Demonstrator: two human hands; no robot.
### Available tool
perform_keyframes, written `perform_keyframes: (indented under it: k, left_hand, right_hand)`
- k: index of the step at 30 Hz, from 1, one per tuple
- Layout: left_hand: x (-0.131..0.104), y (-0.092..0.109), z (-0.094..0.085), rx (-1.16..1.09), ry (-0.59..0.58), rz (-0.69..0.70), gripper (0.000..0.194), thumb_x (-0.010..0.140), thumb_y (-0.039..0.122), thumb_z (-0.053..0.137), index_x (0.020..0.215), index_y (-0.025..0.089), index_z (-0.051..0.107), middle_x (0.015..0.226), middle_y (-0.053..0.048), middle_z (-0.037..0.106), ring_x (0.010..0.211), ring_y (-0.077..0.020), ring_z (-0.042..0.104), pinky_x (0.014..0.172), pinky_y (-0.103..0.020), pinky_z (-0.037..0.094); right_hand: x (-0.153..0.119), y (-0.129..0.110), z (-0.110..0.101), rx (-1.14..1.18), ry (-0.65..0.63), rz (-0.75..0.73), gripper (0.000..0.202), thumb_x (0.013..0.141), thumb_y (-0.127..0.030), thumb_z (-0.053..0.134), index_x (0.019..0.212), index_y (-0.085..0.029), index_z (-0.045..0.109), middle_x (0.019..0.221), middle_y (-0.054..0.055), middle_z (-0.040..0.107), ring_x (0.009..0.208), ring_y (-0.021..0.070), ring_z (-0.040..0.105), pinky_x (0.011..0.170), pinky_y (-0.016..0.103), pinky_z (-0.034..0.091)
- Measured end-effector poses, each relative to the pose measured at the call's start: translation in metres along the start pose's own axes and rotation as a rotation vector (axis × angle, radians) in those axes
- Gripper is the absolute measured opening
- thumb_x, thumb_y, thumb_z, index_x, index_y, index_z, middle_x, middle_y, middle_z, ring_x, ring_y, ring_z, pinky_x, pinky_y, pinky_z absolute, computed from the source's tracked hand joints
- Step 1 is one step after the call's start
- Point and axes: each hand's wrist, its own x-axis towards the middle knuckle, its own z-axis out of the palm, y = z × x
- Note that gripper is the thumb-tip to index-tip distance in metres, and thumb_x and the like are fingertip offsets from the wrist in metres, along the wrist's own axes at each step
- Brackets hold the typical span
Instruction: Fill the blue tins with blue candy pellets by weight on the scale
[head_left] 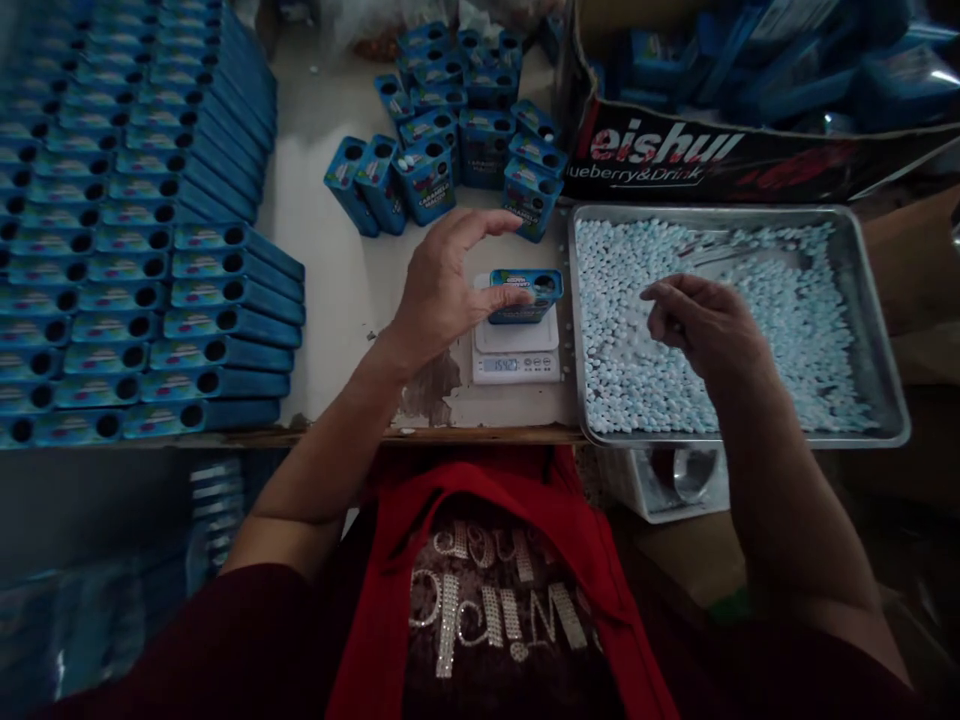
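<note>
A blue tin (514, 312) stands upright on a small white digital scale (517, 368), whose display is lit. My left hand (454, 280) is at the tin's left side, thumb across its near upper edge and fingers spread apart above and behind it, not wrapped round it. Over a metal tray (896, 400) of small pale blue and white candies (630, 370), my right hand (697, 315) hovers with its fingers pinched together. Whether a candy is between those fingertips is too small to tell.
Rows of blue tins (217, 320) fill the table's left side. Several more tins (427, 180) stand behind the scale. A black printed carton (652, 165) holding blue packs is behind the tray. Below the tray's front edge sits a white container (652, 505).
</note>
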Motion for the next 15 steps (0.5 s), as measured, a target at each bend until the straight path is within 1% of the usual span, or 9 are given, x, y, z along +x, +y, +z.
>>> perform_keyframes:
  k: [2, 4, 7, 9, 10, 12, 14, 15]
  left_hand:
    - [0.008, 0.004, 0.005, -0.003, -0.046, 0.003, 0.080, 0.068, 0.052, 0.123, 0.135, 0.033, 0.083, 0.146, -0.008, 0.079, 0.149, -0.0447, 0.070, 0.140, -0.061, 0.052]
    - [0.015, 0.006, 0.017, -0.004, -0.084, 0.006, 0.081, 0.064, 0.046, 0.125, 0.132, 0.032, 0.083, 0.145, -0.009, 0.078, 0.152, -0.0483, 0.066, 0.142, -0.063, 0.049]
    - [0.018, 0.003, 0.038, 0.059, -0.107, 0.025, 0.076, 0.075, 0.048, 0.119, 0.137, 0.027, 0.080, 0.145, -0.012, 0.076, 0.158, -0.0525, 0.060, 0.142, -0.069, 0.046]
    - [0.017, 0.001, 0.047, 0.147, -0.144, 0.050, 0.081, 0.078, 0.045, 0.119, 0.144, 0.026, 0.077, 0.146, -0.013, 0.075, 0.159, -0.0530, 0.059, 0.141, -0.070, 0.045]
    - [0.017, 0.000, 0.049, 0.195, -0.178, 0.066, 0.087, 0.075, 0.041, 0.120, 0.148, 0.025, 0.075, 0.148, -0.014, 0.075, 0.158, -0.0532, 0.060, 0.141, -0.069, 0.044]
    - [0.014, 0.000, 0.047, 0.274, -0.243, 0.093, 0.100, 0.068, 0.032, 0.123, 0.155, 0.025, 0.073, 0.151, -0.016, 0.076, 0.155, -0.0532, 0.062, 0.139, -0.068, 0.046]
    - [0.010, 0.000, 0.040, 0.314, -0.263, 0.106, 0.108, 0.064, 0.027, 0.123, 0.158, 0.025, 0.071, 0.155, -0.016, 0.076, 0.152, -0.0524, 0.065, 0.136, -0.065, 0.050]
    - [0.008, -0.001, 0.036, 0.318, -0.250, 0.102, 0.109, 0.063, 0.026, 0.123, 0.158, 0.025, 0.071, 0.156, -0.016, 0.076, 0.150, -0.0514, 0.067, 0.134, -0.063, 0.053]
  right_hand:
    - [-0.003, 0.008, -0.004, -0.031, 0.028, -0.002, 0.049, 0.087, -0.071, 0.102, 0.091, -0.027, 0.080, 0.060, 0.000, 0.064, 0.050, 0.0124, 0.039, 0.050, 0.033, 0.023]
    - [-0.004, 0.015, -0.007, -0.074, 0.069, -0.024, 0.044, 0.087, -0.062, 0.103, 0.090, -0.026, 0.079, 0.066, 0.002, 0.068, 0.055, 0.0135, 0.045, 0.053, 0.034, 0.029]
    - [-0.001, 0.021, -0.015, -0.100, 0.112, -0.079, 0.029, 0.087, -0.047, 0.101, 0.094, -0.027, 0.080, 0.081, 0.005, 0.076, 0.067, 0.0175, 0.057, 0.063, 0.036, 0.041]
    - [0.002, 0.021, -0.021, -0.108, 0.121, -0.117, 0.021, 0.088, -0.040, 0.097, 0.097, -0.030, 0.082, 0.086, 0.005, 0.079, 0.070, 0.0197, 0.059, 0.066, 0.038, 0.043]
    - [0.004, 0.020, -0.023, -0.112, 0.128, -0.131, 0.017, 0.088, -0.037, 0.096, 0.098, -0.031, 0.083, 0.088, 0.005, 0.080, 0.069, 0.0201, 0.057, 0.065, 0.039, 0.042]
    - [0.004, 0.014, -0.021, -0.106, 0.148, -0.143, 0.014, 0.089, -0.035, 0.094, 0.098, -0.032, 0.084, 0.087, 0.005, 0.081, 0.066, 0.0202, 0.053, 0.062, 0.039, 0.038]
    - [0.001, 0.003, -0.009, -0.072, 0.148, -0.158, 0.015, 0.089, -0.035, 0.093, 0.102, -0.032, 0.086, 0.086, 0.005, 0.081, 0.065, 0.0199, 0.051, 0.060, 0.038, 0.035]
    - [-0.002, -0.004, 0.001, -0.058, 0.138, -0.181, 0.017, 0.089, -0.035, 0.093, 0.104, -0.032, 0.087, 0.086, 0.004, 0.082, 0.065, 0.0199, 0.052, 0.060, 0.038, 0.037]
